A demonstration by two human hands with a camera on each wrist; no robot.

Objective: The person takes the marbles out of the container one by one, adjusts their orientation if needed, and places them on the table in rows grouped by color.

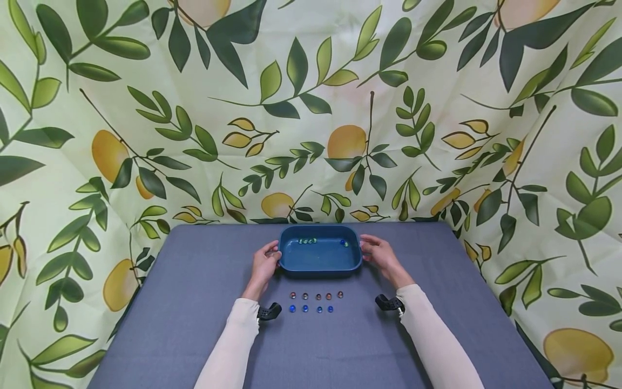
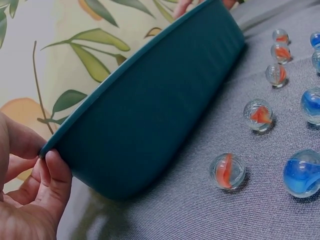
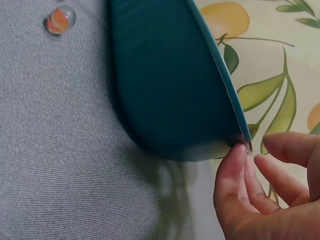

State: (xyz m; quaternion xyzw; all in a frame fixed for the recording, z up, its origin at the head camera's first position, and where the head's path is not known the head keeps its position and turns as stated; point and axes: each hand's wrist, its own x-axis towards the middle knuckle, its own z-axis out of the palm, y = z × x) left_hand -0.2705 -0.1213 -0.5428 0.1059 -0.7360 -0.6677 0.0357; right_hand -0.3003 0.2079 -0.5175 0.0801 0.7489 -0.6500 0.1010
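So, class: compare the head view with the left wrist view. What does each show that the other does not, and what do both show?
Only the head view shows the inside of the blue tray, with green marbles and a blue marble by its far wall, and the right hand at its right end.

Only the left wrist view shows the tray's outer wall up close, the left thumb at its rim, and the swirls inside the marbles.

Both show the tray, the left hand, the orange marbles, the blue marbles and the grey cloth.
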